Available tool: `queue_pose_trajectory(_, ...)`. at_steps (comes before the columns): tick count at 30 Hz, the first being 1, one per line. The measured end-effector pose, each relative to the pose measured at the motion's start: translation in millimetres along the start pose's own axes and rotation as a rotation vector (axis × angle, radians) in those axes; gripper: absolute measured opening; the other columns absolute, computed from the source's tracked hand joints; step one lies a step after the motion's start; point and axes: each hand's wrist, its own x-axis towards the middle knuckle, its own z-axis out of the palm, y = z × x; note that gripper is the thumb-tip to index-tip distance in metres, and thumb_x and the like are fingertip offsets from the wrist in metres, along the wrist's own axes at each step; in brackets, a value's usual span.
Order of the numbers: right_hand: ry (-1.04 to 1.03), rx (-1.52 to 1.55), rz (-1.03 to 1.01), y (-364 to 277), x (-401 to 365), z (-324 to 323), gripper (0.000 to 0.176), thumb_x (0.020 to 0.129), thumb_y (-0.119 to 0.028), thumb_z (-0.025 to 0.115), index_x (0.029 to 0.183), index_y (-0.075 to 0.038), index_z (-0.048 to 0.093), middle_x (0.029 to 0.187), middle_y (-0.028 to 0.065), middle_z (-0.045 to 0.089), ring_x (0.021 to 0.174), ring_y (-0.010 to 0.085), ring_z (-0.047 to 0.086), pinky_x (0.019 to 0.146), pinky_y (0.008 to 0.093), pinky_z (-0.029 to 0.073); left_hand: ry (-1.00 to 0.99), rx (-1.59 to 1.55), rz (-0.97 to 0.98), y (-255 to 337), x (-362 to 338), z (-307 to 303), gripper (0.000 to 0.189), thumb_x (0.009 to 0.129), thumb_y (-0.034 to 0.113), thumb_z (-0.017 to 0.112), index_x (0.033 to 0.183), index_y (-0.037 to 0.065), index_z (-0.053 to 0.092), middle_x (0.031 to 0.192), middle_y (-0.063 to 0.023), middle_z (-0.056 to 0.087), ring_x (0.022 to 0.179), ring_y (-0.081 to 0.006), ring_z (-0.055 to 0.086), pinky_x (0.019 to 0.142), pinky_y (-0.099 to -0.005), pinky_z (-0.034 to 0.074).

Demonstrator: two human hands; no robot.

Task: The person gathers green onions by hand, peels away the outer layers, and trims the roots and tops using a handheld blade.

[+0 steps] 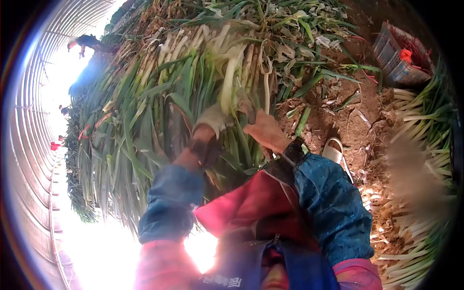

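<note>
A big heap of leeks (145,116) with long green leaves lies in front of me. My left hand (212,120), in a pale glove, is closed around the pale stalk of a leek (231,79), whose upper part is smeared by motion. Close on its right, my right hand (268,131) has its fingers curled together beside the stalk. A small greyish shape shows at its fingertips, too blurred to name. Both hands are just over the near side of the heap.
At the upper right a grey plastic crate (394,58) holds red ties. Cleaned leeks (415,258) lie in rows along the right side. A pale shoe (332,150) stands on bare soil (355,125) strewn with scraps. Another person (89,43) is far left, near the ribbed greenhouse wall (34,159).
</note>
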Motion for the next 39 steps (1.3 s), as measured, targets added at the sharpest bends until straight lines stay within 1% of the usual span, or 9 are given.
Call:
queue_pose_trajectory(3, 0.074, 0.017, -0.077, -1.5, -6.3, 9.5, 0.035, 0.078, -0.025, 0.06, 0.092, 0.007, 0.053, 0.094, 0.0334, 0.051, 0.081, 0.0468, 0.057, 0.073, 0.0498, 0.048, 0.004, 0.074, -0.125, 14.3, -43.1, -2.0, 0.047, 0.065, 0.021, 0.07, 0.107, 0.0, 0.063, 0.094, -0.0226, 0.066, 0.095, -0.0342, 0.064, 0.082, -0.0376, 0.049)
queue_pose_trajectory(6, -0.129, 0.042, 0.131, -32.4, -28.6, 3.1, 0.035, 0.08, -0.024, 0.059, 0.095, 0.006, 0.052, 0.092, 0.0337, 0.052, 0.077, 0.0472, 0.057, 0.071, 0.0511, 0.047, 0.226, 0.154, -0.166, -3.3, -27.9, 1.3, 0.046, 0.07, 0.028, 0.072, 0.105, 0.0, 0.062, 0.099, -0.0239, 0.065, 0.098, -0.0368, 0.063, 0.081, -0.0424, 0.05)
queue_pose_trajectory(8, -0.21, -0.075, 0.007, -55.6, -47.1, -10.2, 0.045, 0.077, -0.023, 0.062, 0.105, 0.008, 0.044, 0.086, 0.0322, 0.058, 0.082, 0.0482, 0.058, 0.073, 0.0511, 0.046, 0.379, 0.209, -0.036, -21.2, -3.2, 6.6, 0.041, 0.078, 0.035, 0.067, 0.102, 0.003, 0.061, 0.1, -0.0221, 0.066, 0.096, -0.0378, 0.064, 0.079, -0.0442, 0.051)
queue_pose_trajectory(16, -0.036, -0.083, 0.17, -17.5, -32.2, -1.2, 0.048, 0.078, -0.023, 0.06, 0.106, 0.011, 0.041, 0.082, 0.0314, 0.062, 0.08, 0.0477, 0.062, 0.073, 0.0519, 0.05, 0.249, 0.397, -0.183, 11.6, 11.5, 4.6, 0.051, 0.083, 0.027, 0.059, 0.119, -0.007, 0.043, 0.095, -0.0222, 0.067, 0.092, -0.0361, 0.066, 0.078, -0.0431, 0.052)
queue_pose_trajectory(25, -0.139, -0.096, -0.085, -13.3, -48.6, 23.6, 0.043, 0.079, -0.019, 0.058, 0.104, 0.011, 0.041, 0.075, 0.0281, 0.057, 0.077, 0.0488, 0.058, 0.071, 0.0539, 0.046, 0.321, 0.48, -0.138, 3.0, -8.6, 1.6, 0.061, 0.078, 0.027, 0.065, 0.123, -0.009, 0.044, 0.096, -0.0233, 0.067, 0.091, -0.0376, 0.065, 0.074, -0.0421, 0.052)
queue_pose_trajectory(28, -0.076, -0.099, -0.037, -7.5, -43.1, 23.5, 0.043, 0.079, -0.02, 0.059, 0.104, 0.009, 0.041, 0.077, 0.0297, 0.058, 0.078, 0.0489, 0.058, 0.072, 0.0539, 0.046, 0.192, 0.301, -0.048, -9.8, -8.6, -5.5, 0.051, 0.073, 0.019, 0.074, 0.112, -0.004, 0.05, 0.089, -0.0192, 0.067, 0.08, -0.0307, 0.066, 0.068, -0.0391, 0.052)
queue_pose_trajectory(32, -0.043, -0.015, 0.155, -32.0, -36.4, -2.5, 0.044, 0.078, -0.022, 0.06, 0.103, 0.01, 0.043, 0.084, 0.0336, 0.059, 0.084, 0.0494, 0.059, 0.075, 0.0525, 0.047, 0.02, -0.618, 0.02, -17.4, -34.5, 5.9, 0.045, 0.075, 0.017, 0.073, 0.114, -0.001, 0.058, 0.093, -0.004, 0.064, 0.077, -0.0121, 0.059, 0.067, -0.0274, 0.049)
queue_pose_trajectory(35, -0.014, -0.003, 0.16, -25.0, -25.6, 0.5, 0.045, 0.078, -0.023, 0.06, 0.104, 0.011, 0.043, 0.087, 0.0355, 0.059, 0.087, 0.0501, 0.058, 0.078, 0.0515, 0.046, -0.003, -0.965, 0.007, -6.3, -62.0, 12.5, 0.043, 0.084, 0.027, 0.065, 0.117, 0.002, 0.057, 0.09, -0.0047, 0.061, 0.074, -0.0158, 0.057, 0.065, -0.0308, 0.048)
queue_pose_trajectory(39, 0.003, 0.017, 0.138, -14.5, -9.2, 5.4, 0.046, 0.078, -0.025, 0.058, 0.104, 0.011, 0.044, 0.092, 0.0344, 0.059, 0.09, 0.049, 0.058, 0.079, 0.0519, 0.047, 0.039, -0.931, -0.074, 7.1, -99.0, 18.2, 0.046, 0.09, 0.035, 0.06, 0.12, 0.0, 0.059, 0.103, -0.0044, 0.063, 0.088, -0.0138, 0.059, 0.078, -0.0278, 0.048)
